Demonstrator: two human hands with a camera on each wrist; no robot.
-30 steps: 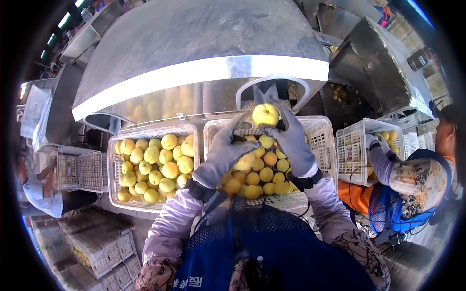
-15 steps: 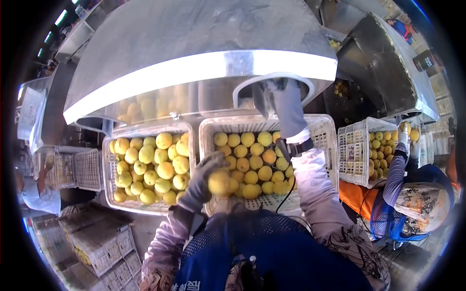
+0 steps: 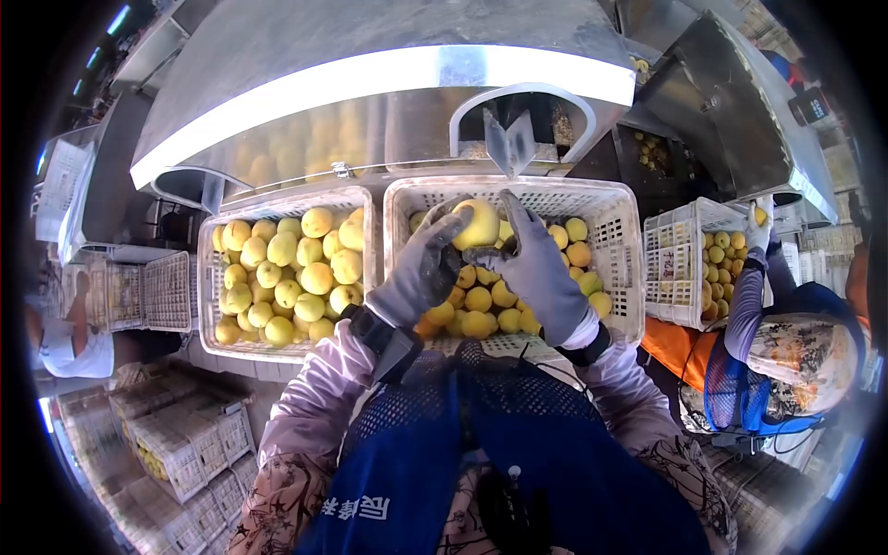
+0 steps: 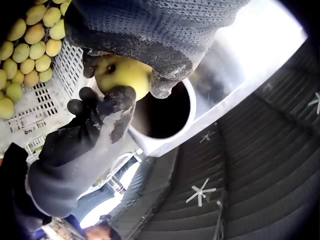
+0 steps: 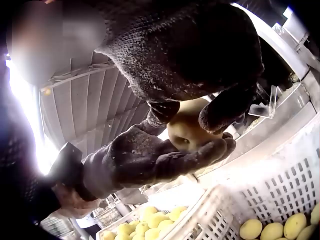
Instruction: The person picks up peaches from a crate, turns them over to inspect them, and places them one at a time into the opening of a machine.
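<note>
A yellow peach (image 3: 477, 225) is held between the two gloved hands, above the middle crate (image 3: 622, 310). My left hand (image 3: 421, 268) curls its fingers and thumb round it from the left. From the other side my right hand (image 3: 544, 282) meets it, thumb along its lower edge and index finger standing up beside it. The stem hollow of the peach (image 4: 120, 75) shows in the left wrist view. Seen from the right wrist, the peach (image 5: 187, 131) sits between dark-coated right fingers above and left fingers below. More yellow peaches (image 3: 476, 322) lie in the crate beneath.
A left crate (image 3: 211, 344) holds many peaches. Behind the crates stands a steel machine (image 3: 370, 46) with an arched opening (image 3: 454, 129) and a bent metal flap (image 3: 511, 144). At the right, another worker (image 3: 795, 361) stands by a crate (image 3: 661, 277). Stacked crates (image 3: 199, 458) stand lower left.
Half a second ago my right hand was in the arched opening and my left held a blurred peach lower down. My right hand has come back, and both hands meet at a peach.
</note>
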